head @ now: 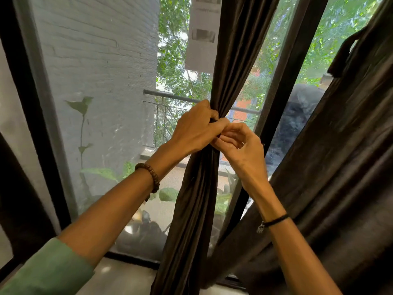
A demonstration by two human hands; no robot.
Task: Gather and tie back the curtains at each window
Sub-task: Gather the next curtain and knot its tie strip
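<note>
Two hands meet on the gathered curtain [200, 188] beside the window [302, 50] middle post: left hand [195, 126] grips the bundle, right hand [240, 145] pinches it. If either slackens before a tie holds, folds likely spill.

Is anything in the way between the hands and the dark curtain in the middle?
No, nothing visible. The left hand grips the gathered dark brown fabric curtain at its pinched waist, and the right hand pinches it there too. The second dark brown curtain hangs off to the right.
</note>
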